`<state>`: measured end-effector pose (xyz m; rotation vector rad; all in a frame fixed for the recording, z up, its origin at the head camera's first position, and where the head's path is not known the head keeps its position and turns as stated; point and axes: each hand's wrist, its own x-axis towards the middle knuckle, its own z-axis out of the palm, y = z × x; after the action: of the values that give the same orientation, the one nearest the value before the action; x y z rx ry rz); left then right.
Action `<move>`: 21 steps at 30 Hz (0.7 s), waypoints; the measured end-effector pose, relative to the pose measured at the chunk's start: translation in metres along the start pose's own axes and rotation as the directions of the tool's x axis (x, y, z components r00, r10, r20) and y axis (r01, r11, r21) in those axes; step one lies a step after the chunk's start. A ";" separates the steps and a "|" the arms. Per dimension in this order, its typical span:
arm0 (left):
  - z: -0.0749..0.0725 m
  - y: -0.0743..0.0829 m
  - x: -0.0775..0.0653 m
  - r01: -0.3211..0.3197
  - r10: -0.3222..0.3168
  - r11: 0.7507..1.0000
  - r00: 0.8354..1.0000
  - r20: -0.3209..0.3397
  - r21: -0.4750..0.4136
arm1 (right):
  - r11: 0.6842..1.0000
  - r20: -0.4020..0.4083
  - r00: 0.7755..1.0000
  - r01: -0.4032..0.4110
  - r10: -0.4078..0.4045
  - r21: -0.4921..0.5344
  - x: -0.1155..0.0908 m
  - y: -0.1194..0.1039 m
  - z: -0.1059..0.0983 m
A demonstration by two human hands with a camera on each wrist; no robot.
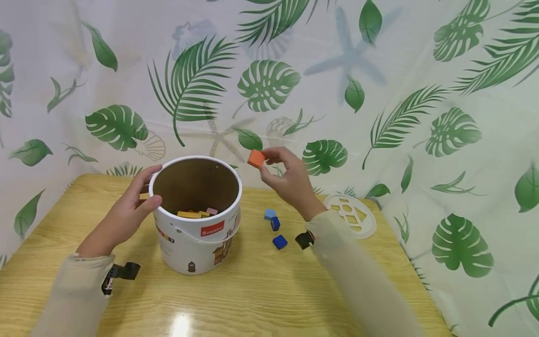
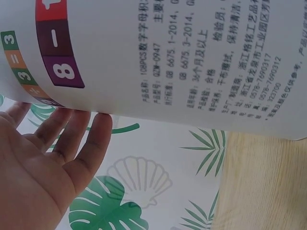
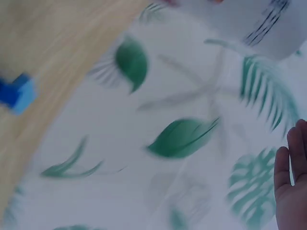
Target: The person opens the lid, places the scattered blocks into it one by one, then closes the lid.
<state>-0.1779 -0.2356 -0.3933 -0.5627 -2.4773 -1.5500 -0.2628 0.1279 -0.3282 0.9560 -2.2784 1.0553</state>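
Note:
My right hand (image 1: 288, 180) pinches an orange block (image 1: 256, 158) between thumb and fingers, in the air to the right of the bucket's rim. A white bucket (image 1: 198, 252) with printed sides and a wire handle stands on the table. Inside it lie several blocks, among them a yellow block (image 1: 189, 215) and a pink block (image 1: 212, 211). My left hand (image 1: 126, 213) rests against the bucket's left side at the rim. In the left wrist view its extended fingers (image 2: 91, 143) touch the printed wall. The right wrist view shows some fingers (image 3: 283, 170) but not the orange block.
Right of the bucket lie a light blue block (image 1: 270, 214) and dark blue blocks (image 1: 280, 242). A pale round board with cutouts (image 1: 365, 224) lies near the table's back right, behind my right forearm. A leaf-patterned cloth (image 1: 404, 154) hangs behind the wooden table (image 1: 236, 304).

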 end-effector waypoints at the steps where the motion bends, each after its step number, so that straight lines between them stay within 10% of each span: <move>1: 0.000 0.000 0.000 0.003 -0.003 1.000 1.000 0.001 -0.002 | 0.999 0.022 0.999 0.049 -0.048 -0.009 0.007 -0.011 0.006; 6: 0.000 0.000 0.000 0.004 -0.004 1.000 1.000 -0.002 -0.007 | 0.977 0.271 0.951 0.184 -0.149 -0.108 0.032 -0.055 0.036; 12: -0.002 -0.001 0.000 0.008 -0.008 1.000 1.000 0.002 -0.017 | 0.981 0.575 0.818 0.090 0.026 -0.172 0.049 -0.084 0.069; 21: 0.000 -0.002 0.001 0.005 -0.005 0.999 1.000 -0.002 -0.035 | 0.953 0.709 0.662 -0.028 0.243 -0.300 0.051 -0.087 0.088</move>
<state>-0.1796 -0.2363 -0.3948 -0.5598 -2.4564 -1.5983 -0.2411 -0.0027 -0.3079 1.2721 -3.0961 0.3807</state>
